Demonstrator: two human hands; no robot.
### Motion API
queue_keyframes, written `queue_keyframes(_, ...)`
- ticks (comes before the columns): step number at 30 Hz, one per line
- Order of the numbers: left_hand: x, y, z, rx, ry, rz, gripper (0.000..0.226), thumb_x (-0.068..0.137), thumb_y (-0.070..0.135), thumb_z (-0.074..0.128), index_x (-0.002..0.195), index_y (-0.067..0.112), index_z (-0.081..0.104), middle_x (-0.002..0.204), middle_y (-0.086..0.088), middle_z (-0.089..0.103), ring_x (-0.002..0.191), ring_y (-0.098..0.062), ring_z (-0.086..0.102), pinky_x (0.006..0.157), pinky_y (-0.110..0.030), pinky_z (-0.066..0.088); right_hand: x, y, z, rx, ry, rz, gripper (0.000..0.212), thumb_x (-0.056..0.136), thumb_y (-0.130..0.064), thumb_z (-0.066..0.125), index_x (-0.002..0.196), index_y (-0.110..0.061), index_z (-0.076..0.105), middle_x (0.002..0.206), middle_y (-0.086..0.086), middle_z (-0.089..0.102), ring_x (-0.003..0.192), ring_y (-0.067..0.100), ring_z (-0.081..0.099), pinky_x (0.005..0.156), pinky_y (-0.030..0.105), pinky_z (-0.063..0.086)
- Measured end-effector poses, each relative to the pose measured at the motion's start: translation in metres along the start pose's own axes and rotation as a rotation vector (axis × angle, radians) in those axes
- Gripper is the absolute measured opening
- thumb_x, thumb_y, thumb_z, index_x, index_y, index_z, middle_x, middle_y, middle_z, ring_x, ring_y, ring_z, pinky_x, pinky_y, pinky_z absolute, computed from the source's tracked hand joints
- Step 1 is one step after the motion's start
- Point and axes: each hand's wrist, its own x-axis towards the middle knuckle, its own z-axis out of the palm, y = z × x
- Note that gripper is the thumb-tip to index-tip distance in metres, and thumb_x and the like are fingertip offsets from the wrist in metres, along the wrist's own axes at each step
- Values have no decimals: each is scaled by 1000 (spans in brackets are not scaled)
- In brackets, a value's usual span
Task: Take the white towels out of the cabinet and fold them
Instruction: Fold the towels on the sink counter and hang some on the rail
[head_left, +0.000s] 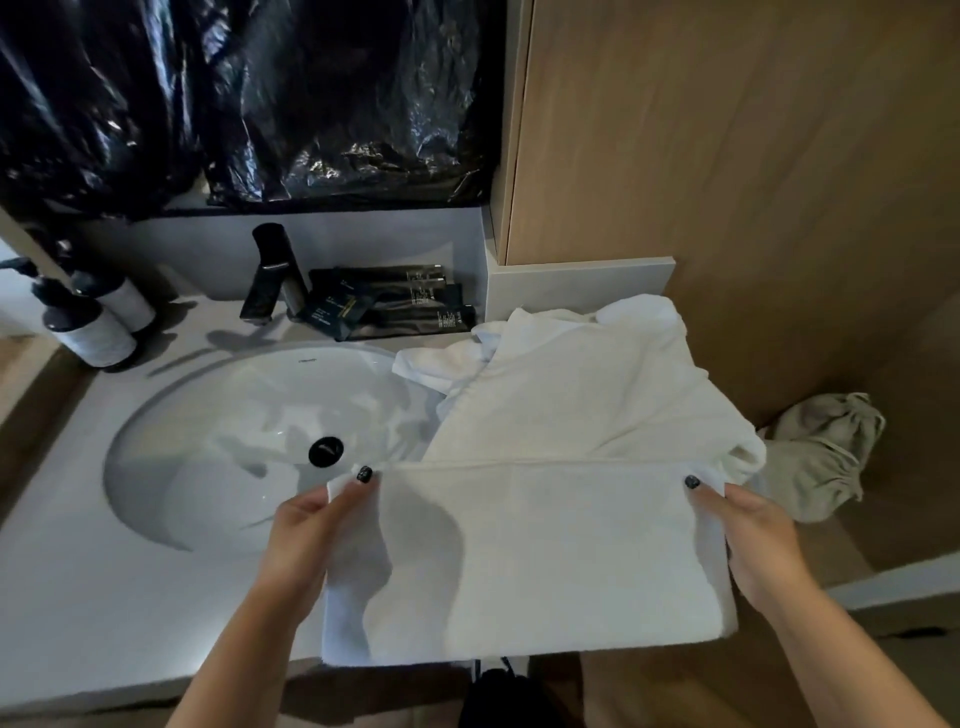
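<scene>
Head view shows left hand and right hand each pinching a top corner of the white towel, sink beyond the left hand.

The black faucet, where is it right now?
In the head view the black faucet stands on the countertop behind the white sink, left of centre, with dark sachets just to its right and two pump bottles further left.
</scene>
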Motion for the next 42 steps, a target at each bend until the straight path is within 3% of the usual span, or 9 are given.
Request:
queue_keyframes(9, -87, 11, -19, 67, 71, 186, 23, 87, 42, 66, 80, 23, 79, 83, -7, 77, 76, -26, 74, 71, -43, 61, -75, 11, -19, 115, 158, -82, 25, 88, -19, 69, 76, -39, 78, 83, -15, 75, 91, 21, 68, 74, 36, 51)
queue_keyframes(16, -117, -12, -29, 82, 115, 205, 22, 87, 41, 70, 80, 22, 78, 84, -10, 75, 80, -29, 72, 77, -50, 58, -117, 40, -26, -64, 194, -192, 12, 89, -25, 69, 85, -33, 77, 87, -2, 76, 90, 30, 69, 85, 52, 53)
queue_keyframes(18, -118, -20, -30, 52, 111, 178, 21, 85, 38, 73, 79, 19, 78, 88, -19, 72, 80, -32, 68, 79, -55, 56, -120, 47, -26, -120, 246, -199, 10, 87, -25, 72, 80, -28, 77, 81, -2, 75, 85, 30, 69, 81, 50, 54)
queue_keyframes(23, -104, -34, -31, 95, 8, 126, 16, 88, 29, 70, 96, 17, 78, 88, -2, 78, 91, -28, 73, 77, -36, 58, -109, 45, -22, -387, 300, -235, 32, 85, -26, 74, 55, -17, 65, 56, 8, 60, 60, 28, 57, 57, 33, 38)
queue_keyframes(25, -91, -37, -31, 85, 13, 87, 19, 88, 28, 71, 99, 13, 78, 92, -6, 78, 94, -30, 73, 82, -39, 58, -96, 34, -20, -498, 264, -216, 39, 85, -27, 74, 52, -11, 60, 47, 2, 52, 50, 20, 51, 53, 30, 33)
queue_keyframes(30, -60, -30, -20, 55, 1, -9, 21, 93, 34, 66, 94, 16, 77, 97, -12, 76, 86, -28, 74, 79, -44, 56, -49, -1, -11, -458, 176, 4, 19, 92, -13, 65, 74, -8, 61, 50, 5, 66, 49, 16, 63, 49, 29, 51)
queue_keyframes(33, -43, -27, -7, 108, -14, -3, 23, 95, 34, 64, 92, 16, 77, 96, -11, 77, 89, -30, 74, 83, -47, 59, -20, -16, -6, -406, 179, 162, 7, 91, -3, 62, 87, -4, 57, 79, 18, 71, 73, 29, 72, 74, 44, 61)
queue_keyframes(37, -24, -29, 10, 53, 75, 3, 14, 92, 34, 68, 87, 30, 80, 93, -1, 77, 82, -17, 74, 72, -33, 60, 8, -23, 0, -386, 138, 151, 6, 92, 2, 53, 87, 0, 56, 71, 16, 71, 55, 22, 71, 52, 30, 57)
queue_keyframes(42, 2, -38, 24, 235, 237, -19, 27, 95, 36, 63, 107, 15, 75, 100, -6, 73, 101, -29, 67, 95, -41, 52, 30, -6, 17, -395, 176, 97, 10, 91, -3, 51, 87, -8, 58, 84, 18, 72, 77, 34, 71, 75, 48, 60)
